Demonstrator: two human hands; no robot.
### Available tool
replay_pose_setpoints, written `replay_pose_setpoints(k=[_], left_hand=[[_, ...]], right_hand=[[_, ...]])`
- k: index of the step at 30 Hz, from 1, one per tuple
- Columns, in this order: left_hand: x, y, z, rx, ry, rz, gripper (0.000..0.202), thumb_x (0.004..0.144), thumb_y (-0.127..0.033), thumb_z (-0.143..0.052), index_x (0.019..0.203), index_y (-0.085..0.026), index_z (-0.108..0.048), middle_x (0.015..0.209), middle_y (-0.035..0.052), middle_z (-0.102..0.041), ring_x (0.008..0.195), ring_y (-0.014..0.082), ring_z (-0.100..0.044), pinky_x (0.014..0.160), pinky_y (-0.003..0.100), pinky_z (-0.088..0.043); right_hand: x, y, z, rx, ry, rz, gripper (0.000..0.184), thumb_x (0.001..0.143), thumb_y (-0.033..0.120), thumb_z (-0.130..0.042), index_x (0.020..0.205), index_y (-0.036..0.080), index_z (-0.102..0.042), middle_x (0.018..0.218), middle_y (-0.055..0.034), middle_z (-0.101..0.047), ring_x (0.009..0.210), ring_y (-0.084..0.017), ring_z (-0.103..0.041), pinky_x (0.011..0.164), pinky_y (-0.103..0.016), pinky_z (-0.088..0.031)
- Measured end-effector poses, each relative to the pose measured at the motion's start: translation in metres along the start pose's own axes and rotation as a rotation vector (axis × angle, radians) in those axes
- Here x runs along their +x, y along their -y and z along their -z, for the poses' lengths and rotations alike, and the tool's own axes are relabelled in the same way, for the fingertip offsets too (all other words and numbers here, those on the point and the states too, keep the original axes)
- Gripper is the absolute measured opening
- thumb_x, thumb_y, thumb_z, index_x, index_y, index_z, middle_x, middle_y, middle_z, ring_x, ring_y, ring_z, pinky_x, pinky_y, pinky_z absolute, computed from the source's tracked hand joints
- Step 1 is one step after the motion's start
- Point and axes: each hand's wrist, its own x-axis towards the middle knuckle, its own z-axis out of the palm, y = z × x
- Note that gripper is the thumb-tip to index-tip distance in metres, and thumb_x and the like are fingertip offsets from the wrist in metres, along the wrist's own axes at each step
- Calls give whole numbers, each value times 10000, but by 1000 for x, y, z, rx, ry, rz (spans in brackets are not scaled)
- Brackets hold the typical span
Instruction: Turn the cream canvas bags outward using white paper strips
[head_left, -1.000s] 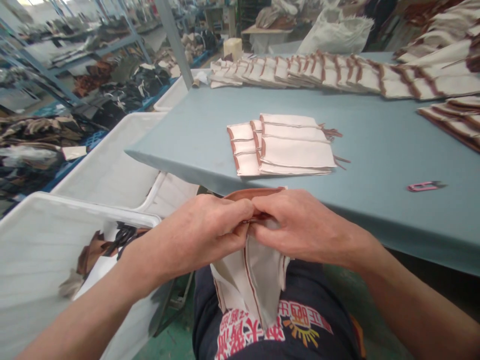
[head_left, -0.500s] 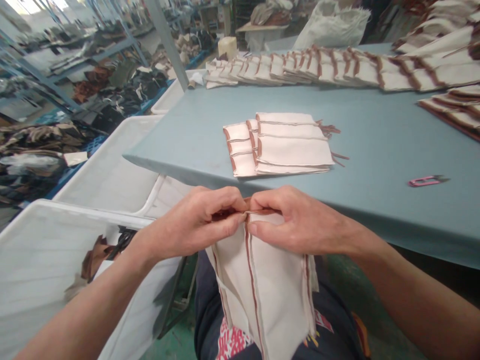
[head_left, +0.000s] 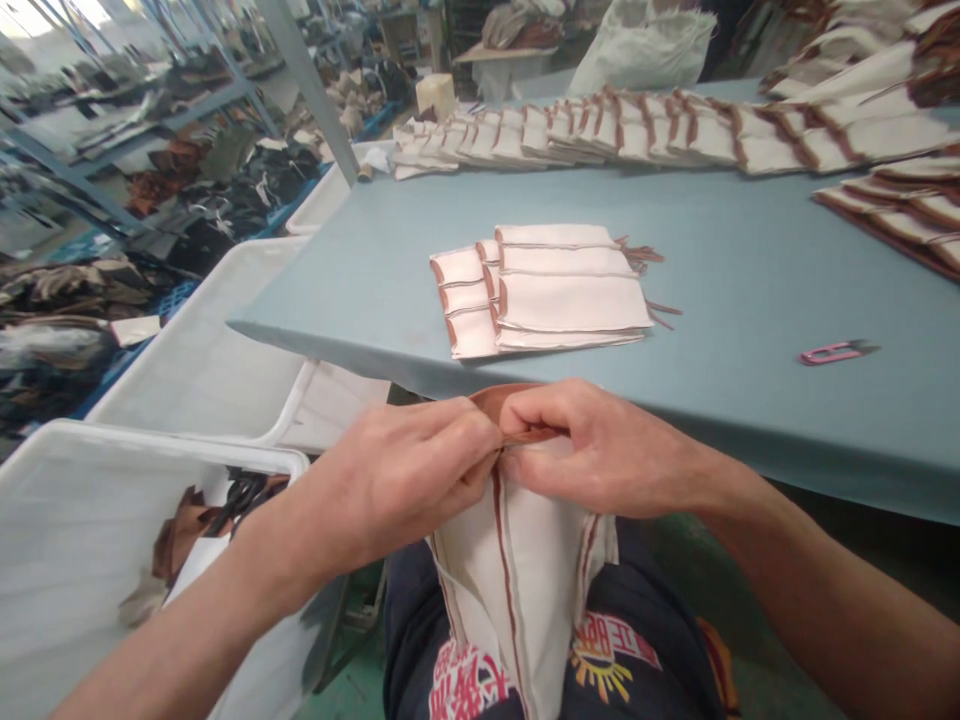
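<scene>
A cream fabric piece with brown trim (head_left: 517, 570) hangs over my lap, just below the table's near edge. My left hand (head_left: 397, 480) and my right hand (head_left: 600, 450) meet at its top edge, both pinched shut on the brown binding. On the blue-grey table (head_left: 375, 270) beyond my hands lies a small stack of finished cream pieces (head_left: 547, 290), apart from both hands. Loose brown threads stick out at the stack's right side.
Pink thread snips (head_left: 832, 352) lie on the table to the right. A long row of overlapping cream pieces (head_left: 637, 135) runs along the far edge. White bins (head_left: 112, 510) stand at my left, one holding brown and black scraps (head_left: 210, 505). Shelves of goods fill the far left.
My hands have closed tighter together at the fabric's top, and the brown binding has folded up over my right fingers. The hanging part has drawn narrower.
</scene>
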Motion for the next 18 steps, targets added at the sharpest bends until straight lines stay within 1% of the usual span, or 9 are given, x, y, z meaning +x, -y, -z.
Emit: replay_pose_setpoints(k=[2, 4, 7, 10, 13, 16, 18], left_hand=[[-1, 2, -5, 54, -45, -76, 188, 995, -88, -468, 865, -186, -561, 807, 21, -696, 683, 122, -626, 620, 222, -467], [-1, 5, -9, 88, -96, -141, 153, 1029, -108, -465, 937, -183, -563, 879, 36, -724, 746, 130, -659, 661, 223, -499], [-2, 9, -15, 111, -111, -193, 121, 1056, -126, -448, 1050, -157, -565, 957, 67, -741, 809, 154, -684, 718, 243, -534], [-4, 6, -19, 90, -99, -176, 153, 1061, -127, -436, 1132, -138, -571, 1010, 86, -748, 865, 173, -704, 768, 251, -559], [-6, -1, -20, 66, -128, -132, 195, 1056, -130, -438, 1201, -145, -567, 1036, 94, -751, 916, 195, -720, 803, 272, -586], [-7, -6, -19, 60, -172, -119, 263, 1040, -112, -454, 1279, -147, -558, 1079, 120, -749, 956, 209, -730, 828, 298, -611], [-9, -7, -18, 38, -189, -107, 313, 1021, -93, -462, 1315, -144, -556, 1110, 135, -741, 992, 212, -728, 860, 310, -619]], right_hand=[[-1, -4, 1, 108, 30, -25, 167, 747, 239, -567, 647, 207, -437, 637, 70, -390, 586, -90, -352, 494, -225, -262], [-1, -10, 2, 233, 50, -35, 181, 755, 293, -591, 663, 205, -462, 629, 71, -393, 570, -90, -338, 487, -221, -267], [0, -25, -2, 442, 61, 1, 240, 791, 359, -613, 670, 199, -483, 609, 74, -374, 543, -86, -302, 473, -217, -254], [-1, -39, -11, 606, 54, 33, 328, 891, 417, -629, 691, 186, -509, 612, 61, -415, 523, -83, -311, 450, -211, -249], [-3, -44, -19, 734, 59, 37, 433, 959, 524, -620, 723, 168, -553, 630, 40, -472, 515, -79, -335, 445, -200, -276], [-6, -41, -24, 828, 94, 7, 505, 944, 623, -625, 757, 154, -604, 605, 35, -495, 483, -76, -349, 447, -195, -327], [-6, -39, -25, 846, 100, -12, 525, 916, 656, -651, 777, 150, -627, 602, 27, -524, 474, -78, -382, 450, -194, -353]])
